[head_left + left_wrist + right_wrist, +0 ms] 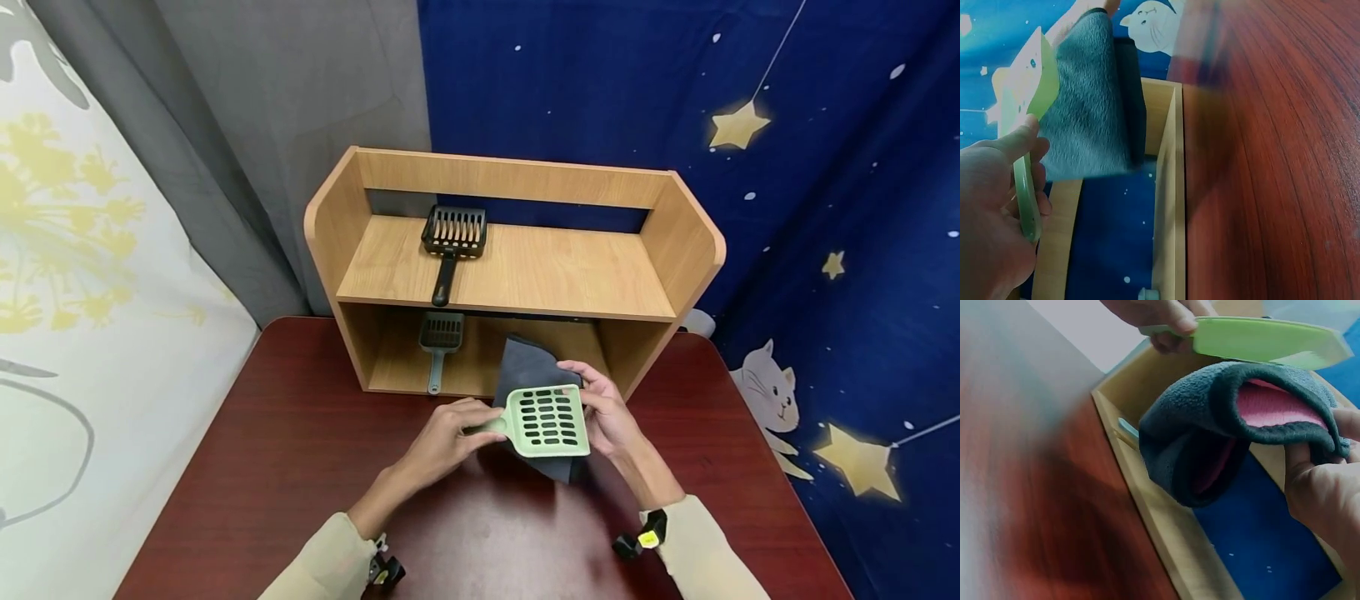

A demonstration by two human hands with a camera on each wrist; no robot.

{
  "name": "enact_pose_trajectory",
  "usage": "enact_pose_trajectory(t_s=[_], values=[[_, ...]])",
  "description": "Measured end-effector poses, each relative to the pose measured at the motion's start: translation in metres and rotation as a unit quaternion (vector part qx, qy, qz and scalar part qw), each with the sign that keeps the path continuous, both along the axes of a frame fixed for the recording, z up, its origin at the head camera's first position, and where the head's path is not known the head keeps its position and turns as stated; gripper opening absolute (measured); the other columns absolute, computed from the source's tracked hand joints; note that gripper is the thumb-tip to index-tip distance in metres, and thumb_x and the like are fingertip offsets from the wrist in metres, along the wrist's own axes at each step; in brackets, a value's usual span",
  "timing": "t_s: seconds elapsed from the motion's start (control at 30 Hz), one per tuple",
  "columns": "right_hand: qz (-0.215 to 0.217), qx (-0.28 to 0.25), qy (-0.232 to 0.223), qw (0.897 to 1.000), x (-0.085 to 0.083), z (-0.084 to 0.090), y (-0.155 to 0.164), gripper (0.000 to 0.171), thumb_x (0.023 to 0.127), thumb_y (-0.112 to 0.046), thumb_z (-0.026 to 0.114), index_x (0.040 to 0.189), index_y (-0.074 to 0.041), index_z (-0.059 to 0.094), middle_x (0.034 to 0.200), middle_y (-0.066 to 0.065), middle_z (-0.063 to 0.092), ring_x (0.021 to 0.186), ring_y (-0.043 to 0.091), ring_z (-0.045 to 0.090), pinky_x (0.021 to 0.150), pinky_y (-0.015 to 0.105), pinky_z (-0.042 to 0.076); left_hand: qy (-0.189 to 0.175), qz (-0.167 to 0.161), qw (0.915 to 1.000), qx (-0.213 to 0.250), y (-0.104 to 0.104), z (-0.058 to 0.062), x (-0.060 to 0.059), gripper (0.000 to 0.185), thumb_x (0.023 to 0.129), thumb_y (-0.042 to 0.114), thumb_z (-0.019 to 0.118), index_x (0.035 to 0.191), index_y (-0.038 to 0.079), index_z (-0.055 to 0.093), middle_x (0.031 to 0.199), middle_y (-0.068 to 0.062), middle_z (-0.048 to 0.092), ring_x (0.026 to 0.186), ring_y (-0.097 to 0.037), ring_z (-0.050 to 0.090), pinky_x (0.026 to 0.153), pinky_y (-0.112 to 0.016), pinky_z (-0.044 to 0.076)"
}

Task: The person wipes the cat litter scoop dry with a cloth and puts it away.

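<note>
Our left hand [442, 442] grips the handle of the pale green slotted plastic scoop [546, 421], steadying it above the dark red table [262, 467]; our right hand [607, 412] pinches a grey fleece cloth [528, 367] beneath, backing the scoop's underside.

Your head view is evenly and brightly lit from above, sharp throughout, with wide-angle bending at the edges and a soft sheen on the red table [300, 467]. Both wrist views run dimmer and bluish. You get heavy smear across the tabletop there, while the grey cloth [1210, 419] stays fairly crisp.
</note>
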State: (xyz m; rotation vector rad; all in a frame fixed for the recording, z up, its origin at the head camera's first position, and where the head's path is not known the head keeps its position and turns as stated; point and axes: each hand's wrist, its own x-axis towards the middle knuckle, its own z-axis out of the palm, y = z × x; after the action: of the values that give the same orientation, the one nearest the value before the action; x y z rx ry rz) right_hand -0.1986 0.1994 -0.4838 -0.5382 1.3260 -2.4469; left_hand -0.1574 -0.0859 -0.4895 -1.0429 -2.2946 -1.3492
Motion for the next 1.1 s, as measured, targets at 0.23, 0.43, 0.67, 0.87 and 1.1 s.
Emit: enact_pose_trajectory(t_s=[0.23, 0.43, 0.67, 0.87, 1.1], values=[[-0.022, -0.016, 0.008, 1.0, 0.01, 0.017, 0.021, 0.05, 0.101, 0.019, 0.04, 0.13, -0.011, 0.069, 0.125, 0.005, 0.069, 0.109, 0.018, 0.073, 0.088, 0.031, 0.061, -0.013, 0.024, 0.9996, -0.002, -0.008, -0.003, 0.0, 0.04, 0.082, 0.002, 0.088, 0.12, -0.004, 0.077, 0.105, -0.008, 0.08, 0.096, -0.018, 0.072, 0.08, -0.028, 0.059], [-0.061, 0.014, 0.034, 0.997, 0.019, 0.028, 0.04, 0.049, 0.1, 0.019, 0.042, 0.13, -0.009, 0.069, 0.129, 0.001, 0.064, 0.111, 0.017, 0.07, 0.087, 0.03, 0.06, -0.043, 0.064, 0.9963, -0.038, -0.014, -0.002, -0.002, 0.036, 0.087, 0.007, 0.086, 0.121, -0.003, 0.078, 0.105, -0.008, 0.08, 0.086, -0.012, 0.068, 0.072, -0.026, 0.056], [-0.121, 0.095, 0.096, 0.983, 0.03, 0.035, 0.052, 0.042, 0.099, 0.018, 0.055, 0.134, -0.001, 0.068, 0.101, 0.005, 0.077, 0.097, 0.015, 0.075, 0.08, 0.029, 0.062, -0.056, 0.119, 0.9883, -0.078, -0.02, 0.005, -0.006, 0.033, 0.091, 0.012, 0.084, 0.119, -0.004, 0.078, 0.106, -0.012, 0.08, 0.084, -0.014, 0.07, 0.072, -0.031, 0.058], [-0.223, 0.273, 0.222, 0.909, 0.039, 0.028, 0.04, 0.038, 0.094, 0.012, 0.069, 0.132, 0.007, 0.068, 0.098, 0.004, 0.078, 0.09, 0.009, 0.074, 0.075, 0.023, 0.06, -0.089, 0.183, 0.9744, -0.096, -0.017, 0.013, -0.008, 0.03, 0.091, 0.017, 0.084, 0.116, 0.001, 0.08, 0.101, -0.009, 0.08, 0.079, -0.012, 0.067, 0.069, -0.031, 0.056], [-0.203, 0.285, 0.274, 0.896, 0.043, 0.011, -0.002, 0.042, 0.09, 0.017, 0.072, 0.13, 0.006, 0.069, 0.097, 0.023, 0.075, 0.087, 0.01, 0.074, 0.074, 0.024, 0.06, -0.111, 0.18, 0.9745, -0.076, 0.0, 0.016, -0.009, 0.03, 0.092, 0.015, 0.083, 0.118, 0.001, 0.08, 0.101, -0.008, 0.081, 0.078, -0.01, 0.066, 0.07, -0.031, 0.055]])
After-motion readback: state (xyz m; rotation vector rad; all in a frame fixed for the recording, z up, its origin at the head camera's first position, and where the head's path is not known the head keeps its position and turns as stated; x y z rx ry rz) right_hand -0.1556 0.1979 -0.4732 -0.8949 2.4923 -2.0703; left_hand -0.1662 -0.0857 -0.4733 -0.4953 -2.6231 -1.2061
